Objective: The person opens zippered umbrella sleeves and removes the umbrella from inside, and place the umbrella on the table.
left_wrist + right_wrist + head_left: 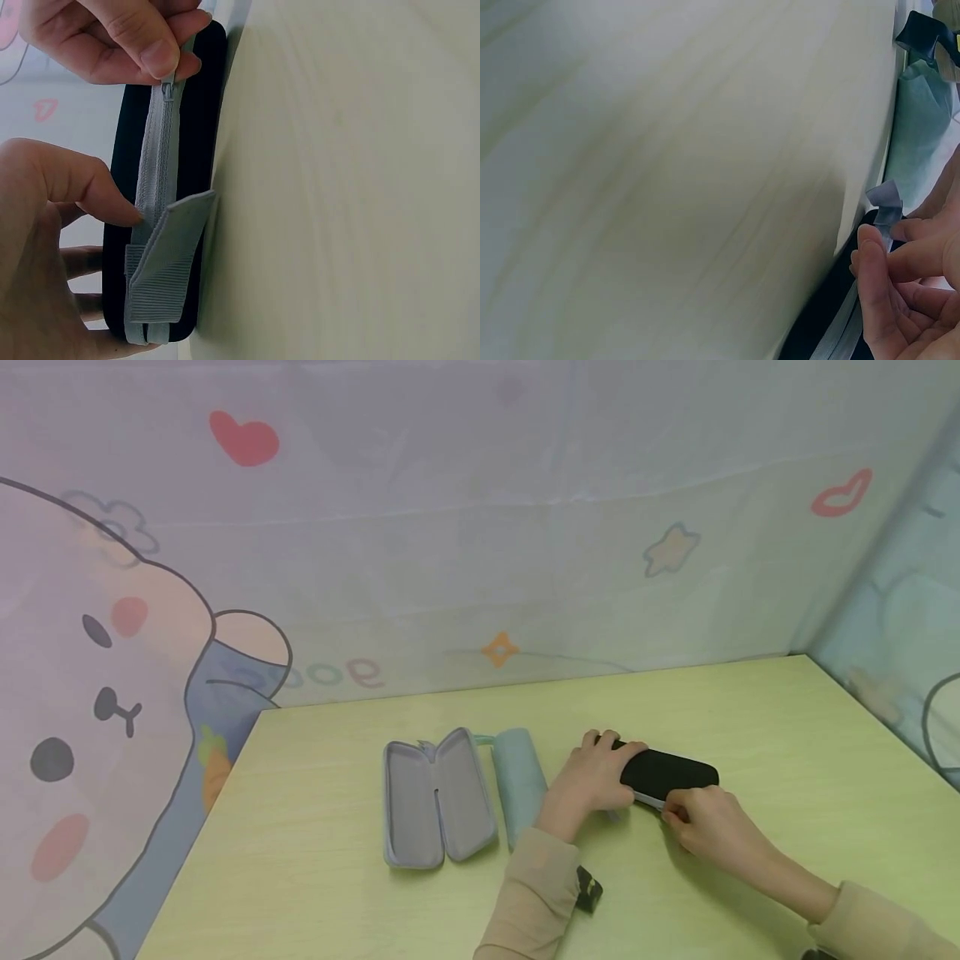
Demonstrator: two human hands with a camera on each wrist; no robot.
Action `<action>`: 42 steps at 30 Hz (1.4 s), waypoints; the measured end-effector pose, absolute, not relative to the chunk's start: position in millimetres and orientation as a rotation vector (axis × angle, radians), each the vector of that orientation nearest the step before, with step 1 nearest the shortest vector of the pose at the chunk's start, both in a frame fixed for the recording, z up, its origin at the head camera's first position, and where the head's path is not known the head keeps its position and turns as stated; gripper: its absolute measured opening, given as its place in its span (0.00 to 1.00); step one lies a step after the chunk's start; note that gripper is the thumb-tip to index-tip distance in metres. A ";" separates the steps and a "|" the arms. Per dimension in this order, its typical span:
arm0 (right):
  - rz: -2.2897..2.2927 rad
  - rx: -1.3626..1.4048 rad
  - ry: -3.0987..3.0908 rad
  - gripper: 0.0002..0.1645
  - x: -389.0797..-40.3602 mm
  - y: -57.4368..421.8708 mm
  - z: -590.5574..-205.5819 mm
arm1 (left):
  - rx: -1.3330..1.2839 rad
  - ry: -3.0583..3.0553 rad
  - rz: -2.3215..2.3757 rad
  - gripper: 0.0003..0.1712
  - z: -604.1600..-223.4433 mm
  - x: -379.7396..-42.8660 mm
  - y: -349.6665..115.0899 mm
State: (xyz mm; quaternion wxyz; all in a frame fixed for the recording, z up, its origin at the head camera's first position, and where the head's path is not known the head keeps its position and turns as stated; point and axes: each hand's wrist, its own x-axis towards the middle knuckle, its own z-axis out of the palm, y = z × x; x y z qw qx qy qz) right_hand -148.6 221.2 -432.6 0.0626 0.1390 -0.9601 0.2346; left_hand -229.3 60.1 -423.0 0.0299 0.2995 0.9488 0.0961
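On the right part of the table lies a black zip case (671, 772) with a grey zipper (161, 150) along its side. My left hand (592, 778) grips the case near its left end, thumb against the zipper tape and fingers behind. At the zipper's slider (167, 91), my right hand (708, 822) pinches the pull between thumb and finger, hiding most of it. A grey fabric tab (176, 240) sticks out from the case's end beside my left hand. In the right wrist view, the case (821, 319) is partly covered by my right fingers.
An unfolded grey-lined case (411, 810) lies to the left of my left arm. Between them is a light teal pouch (519, 772), partly behind the left forearm. A black strap end (589, 891) shows by the left sleeve. A printed cloth (450, 527) hangs behind the table.
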 end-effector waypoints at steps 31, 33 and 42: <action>0.707 0.485 -2.874 0.09 -155.3 213.1 -434.7 | 0.929 2.937 0.254 0.38 -422.1 -228.5 60.3; 0.702 0.489 -2.873 0.09 -155.5 212.7 -434.4 | 0.930 2.937 0.253 0.38 -422.0 -228.4 60.0; 0.665 0.491 -2.862 0.11 -159.7 208.5 -434.8 | 0.929 2.937 0.259 0.38 -422.5 -228.7 59.9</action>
